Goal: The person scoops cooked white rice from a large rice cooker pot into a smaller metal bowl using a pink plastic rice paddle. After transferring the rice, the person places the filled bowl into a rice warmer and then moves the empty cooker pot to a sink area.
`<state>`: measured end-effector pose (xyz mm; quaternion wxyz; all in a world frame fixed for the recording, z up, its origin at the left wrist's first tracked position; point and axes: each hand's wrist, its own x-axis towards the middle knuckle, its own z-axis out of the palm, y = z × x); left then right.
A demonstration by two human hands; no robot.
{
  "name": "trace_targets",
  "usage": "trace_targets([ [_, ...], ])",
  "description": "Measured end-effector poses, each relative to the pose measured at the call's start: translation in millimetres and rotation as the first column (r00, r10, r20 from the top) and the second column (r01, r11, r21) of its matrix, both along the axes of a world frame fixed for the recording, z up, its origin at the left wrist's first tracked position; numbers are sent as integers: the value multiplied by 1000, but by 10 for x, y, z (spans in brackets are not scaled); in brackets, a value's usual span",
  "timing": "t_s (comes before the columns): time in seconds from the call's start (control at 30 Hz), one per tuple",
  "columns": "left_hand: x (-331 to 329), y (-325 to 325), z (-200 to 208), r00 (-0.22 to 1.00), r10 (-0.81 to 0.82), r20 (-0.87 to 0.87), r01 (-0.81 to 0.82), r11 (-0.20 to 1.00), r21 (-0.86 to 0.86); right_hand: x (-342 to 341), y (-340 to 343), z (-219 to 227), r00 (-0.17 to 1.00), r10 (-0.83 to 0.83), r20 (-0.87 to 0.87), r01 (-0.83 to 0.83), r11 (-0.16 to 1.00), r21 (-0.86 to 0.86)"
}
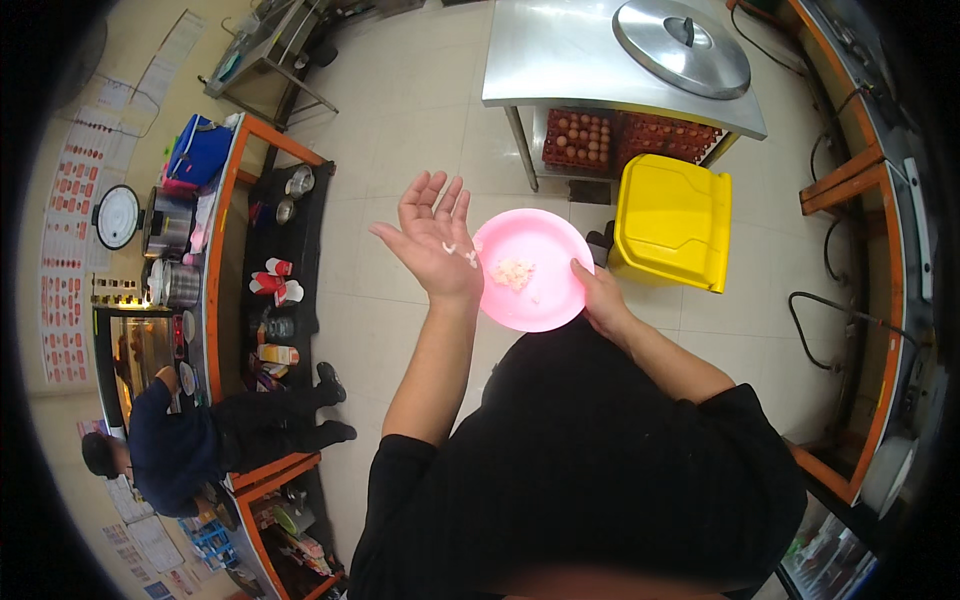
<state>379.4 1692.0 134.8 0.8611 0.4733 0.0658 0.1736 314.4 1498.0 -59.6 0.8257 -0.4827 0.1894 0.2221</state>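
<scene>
My left hand (436, 240) is turned palm up with its fingers stretched out, just left of a pink plastic bowl (560, 235). A few small white bits (460, 254) lie on the palm near its edge. With my right hand (604, 298) I grip the bowl's right rim, thumb over the edge and fingers beneath, out of sight. Inside the bowl sits a small heap of pale, crumbly food (514, 274), gathered left of the middle.
Ahead stands a steel table (560, 60) with a big round lid (683, 48) on top and egg trays (578, 138) below. A yellow bin (672, 222) is beside it. At left, a person (180, 445) works at an orange-framed counter (226, 200). An orange-framed rack (880, 400) is at right.
</scene>
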Motion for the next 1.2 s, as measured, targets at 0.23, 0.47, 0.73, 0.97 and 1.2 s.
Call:
trace_targets([
  [0.23, 210, -58, 21, 979, -205, 1, 197, 938, -284, 78, 30, -153, 1000, -17, -24, 18, 997, 72],
  [0.47, 408, -39, -152, 973, -228, -47, 188, 889, -417, 121, -201, -448, 992, -94, -88, 108, 979, 175],
  [0.73, 549, -262, -279, 952, -220, -214, 145, 937, -319, 468, -1485, -1243, 805, -568, 169, 541, 588, -601],
  [0.97, 754, -274, -577, 896, -283, -341, 203, 946, -252, 707, -2071, -1852, 958, -267, -101, -74, 110, -991],
  [1.2, 852, -393, -704, 851, -312, -423, 217, 941, -258, 795, -2296, -1925, 954, -286, 92, 89, -24, -996],
])
